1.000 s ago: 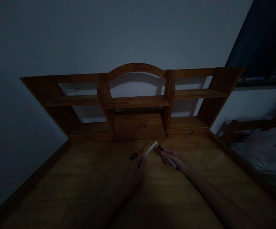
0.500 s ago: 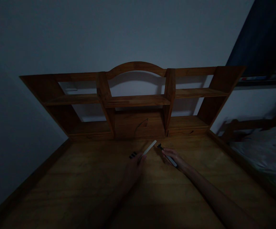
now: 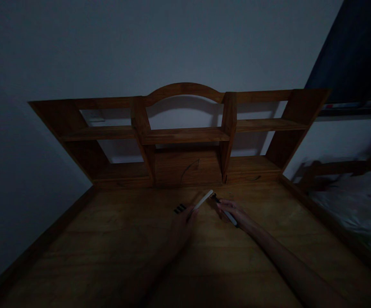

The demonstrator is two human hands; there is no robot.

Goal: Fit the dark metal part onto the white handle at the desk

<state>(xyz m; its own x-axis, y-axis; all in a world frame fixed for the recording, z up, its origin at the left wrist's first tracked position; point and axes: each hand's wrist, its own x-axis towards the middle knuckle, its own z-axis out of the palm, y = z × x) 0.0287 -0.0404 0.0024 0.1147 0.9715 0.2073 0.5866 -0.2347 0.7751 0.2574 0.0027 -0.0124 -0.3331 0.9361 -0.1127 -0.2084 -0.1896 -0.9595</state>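
Note:
In the dim light, my left hand (image 3: 182,224) is closed around the lower end of a slim white stick (image 3: 203,199), which points up and to the right. My right hand (image 3: 232,208) grips a slender razor-like tool (image 3: 231,219) with a small black head and a pale grey handle; its exact kind is hard to make out. The head of the tool is very close to the stick's tip; whether they touch I cannot tell. Just beyond my left hand, several small black pieces (image 3: 179,208) lie in a row on the wooden desk (image 3: 114,239).
A wooden shelf unit (image 3: 185,136) stands along the back of the desk, against a pale wall (image 3: 172,42). Raised wooden edges (image 3: 326,226) border the desk. On the right, beyond the edge, lies a pale plastic-looking heap (image 3: 355,196); a dark curtain (image 3: 348,51) hangs above.
The white stick has shifted slightly right, and its tip is now closer to the head of the tool. My right hand has barely moved.

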